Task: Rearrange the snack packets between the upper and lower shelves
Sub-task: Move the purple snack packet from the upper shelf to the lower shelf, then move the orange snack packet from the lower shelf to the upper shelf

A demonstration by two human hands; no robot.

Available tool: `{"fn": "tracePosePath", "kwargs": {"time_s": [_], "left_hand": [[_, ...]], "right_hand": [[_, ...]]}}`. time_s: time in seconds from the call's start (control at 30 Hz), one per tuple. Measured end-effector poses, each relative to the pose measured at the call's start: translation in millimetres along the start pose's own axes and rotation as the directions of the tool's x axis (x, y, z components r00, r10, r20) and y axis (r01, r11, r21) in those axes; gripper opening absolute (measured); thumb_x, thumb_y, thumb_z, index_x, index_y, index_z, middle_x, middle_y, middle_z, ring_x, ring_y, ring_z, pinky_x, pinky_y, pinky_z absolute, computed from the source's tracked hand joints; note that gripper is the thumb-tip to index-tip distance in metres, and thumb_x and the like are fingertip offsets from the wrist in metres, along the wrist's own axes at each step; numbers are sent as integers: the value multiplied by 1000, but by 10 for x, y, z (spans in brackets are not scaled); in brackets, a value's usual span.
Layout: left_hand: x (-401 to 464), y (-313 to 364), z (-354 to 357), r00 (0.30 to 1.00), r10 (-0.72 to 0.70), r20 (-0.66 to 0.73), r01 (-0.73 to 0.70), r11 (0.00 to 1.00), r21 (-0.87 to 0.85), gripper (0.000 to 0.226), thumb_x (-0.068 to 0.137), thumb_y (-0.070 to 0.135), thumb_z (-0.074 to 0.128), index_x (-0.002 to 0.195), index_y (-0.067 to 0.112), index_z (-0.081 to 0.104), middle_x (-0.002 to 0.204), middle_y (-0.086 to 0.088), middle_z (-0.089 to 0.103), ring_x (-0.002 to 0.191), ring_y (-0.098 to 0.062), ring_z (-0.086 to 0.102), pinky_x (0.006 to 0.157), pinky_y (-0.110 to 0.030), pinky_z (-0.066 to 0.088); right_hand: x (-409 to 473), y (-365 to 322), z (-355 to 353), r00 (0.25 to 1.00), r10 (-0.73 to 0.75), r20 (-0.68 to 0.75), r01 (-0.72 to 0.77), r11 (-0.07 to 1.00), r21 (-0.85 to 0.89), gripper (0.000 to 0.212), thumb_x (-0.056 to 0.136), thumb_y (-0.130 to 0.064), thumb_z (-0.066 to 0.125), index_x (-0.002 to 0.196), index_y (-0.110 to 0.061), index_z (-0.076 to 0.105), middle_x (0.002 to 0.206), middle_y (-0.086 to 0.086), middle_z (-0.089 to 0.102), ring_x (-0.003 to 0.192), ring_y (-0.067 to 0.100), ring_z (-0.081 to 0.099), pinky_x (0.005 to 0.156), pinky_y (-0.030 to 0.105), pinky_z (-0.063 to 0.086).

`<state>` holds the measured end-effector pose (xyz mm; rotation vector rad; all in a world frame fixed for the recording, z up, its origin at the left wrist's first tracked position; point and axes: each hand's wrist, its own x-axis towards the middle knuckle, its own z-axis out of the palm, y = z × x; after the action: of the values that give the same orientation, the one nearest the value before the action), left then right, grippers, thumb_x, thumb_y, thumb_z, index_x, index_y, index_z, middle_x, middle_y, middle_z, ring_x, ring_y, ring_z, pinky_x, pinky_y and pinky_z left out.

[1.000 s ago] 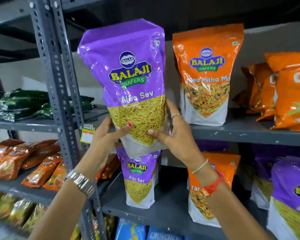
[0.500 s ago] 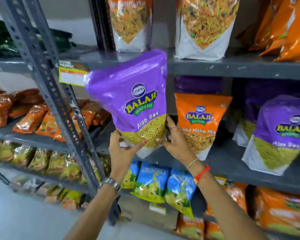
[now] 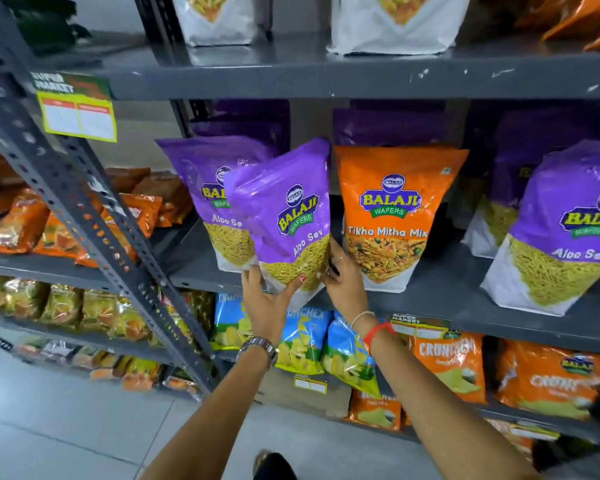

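Observation:
A purple Aloo Sev packet point(image 3: 284, 209) is tilted at the front edge of the lower shelf point(image 3: 430, 303). My left hand point(image 3: 265, 294) grips its bottom left corner and my right hand point(image 3: 342, 275) holds its bottom right side. Just behind it to the left stands a second purple Aloo Sev packet point(image 3: 201, 188). An orange Tikha Mitha Mix packet point(image 3: 392, 216) stands right beside it. The upper shelf point(image 3: 326, 77) carries white-bottomed packets point(image 3: 392, 26), cut off by the frame's top.
More purple Aloo Sev packets point(image 3: 565, 230) stand at the right of the lower shelf. A slanted grey rack post point(image 3: 94, 226) with a price tag point(image 3: 77, 112) is at the left. Blue chip bags point(image 3: 305, 341) and orange bags point(image 3: 451, 365) fill the shelf below.
Both hands have brought the purple Aloo Sev packet down from the upper shelf level to the lower shelf, between the other purple packet and the orange one. The view has tilted downward.

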<state>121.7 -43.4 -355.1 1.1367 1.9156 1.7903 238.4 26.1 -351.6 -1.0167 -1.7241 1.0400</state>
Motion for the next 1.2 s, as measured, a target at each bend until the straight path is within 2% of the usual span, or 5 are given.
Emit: {"fn": "tracePosePath", "kwargs": {"time_s": [0.33, 0.6, 0.8, 1.03, 1.2], "left_hand": [[213, -56, 320, 997, -36, -65, 44, 990, 135, 79, 63, 44, 77, 123, 7, 43, 122, -11, 47, 112, -30, 48, 89, -45, 47], [-304, 67, 525, 971, 187, -149, -204, 973, -105, 53, 76, 19, 72, 122, 15, 45, 116, 9, 39, 115, -18, 44, 95, -44, 43], [-155, 299, 1016, 903, 29, 428, 51, 984, -173, 87, 75, 27, 71, 143, 14, 18, 146, 3, 25, 136, -5, 25, 111, -20, 25], [-11, 262, 1120, 853, -67, 517, 145, 983, -112, 57, 82, 6, 63, 132, 5, 37, 127, -10, 53, 118, -25, 51, 92, -26, 45], [-134, 298, 966, 856, -41, 515, 109, 989, -103, 50, 83, 6, 61, 130, 7, 42, 123, -10, 56, 113, -23, 54, 94, -34, 45]], "right_hand": [[-49, 114, 80, 966, -133, -221, 103, 985, -141, 50, 83, 6, 55, 129, -12, 54, 136, 12, 55, 125, 23, 53, 105, 40, 48], [-243, 90, -548, 653, -187, -734, 102, 982, -160, 45, 75, 2, 66, 118, -9, 57, 117, 6, 44, 106, 13, 53, 90, 28, 50], [-110, 383, -913, 866, 165, -472, -154, 986, 63, 113, 58, -22, 88, 145, -12, 18, 146, 12, 30, 137, 21, 30, 112, 25, 27], [-125, 426, -1078, 902, 268, -338, -260, 963, 70, 67, 67, -9, 83, 122, -6, 46, 119, 13, 59, 114, 20, 53, 97, 39, 46], [-403, 264, -1033, 892, 198, -407, -226, 974, -20, 77, 52, -49, 78, 113, -9, 53, 112, 16, 65, 107, 27, 60, 86, 43, 51]]}}
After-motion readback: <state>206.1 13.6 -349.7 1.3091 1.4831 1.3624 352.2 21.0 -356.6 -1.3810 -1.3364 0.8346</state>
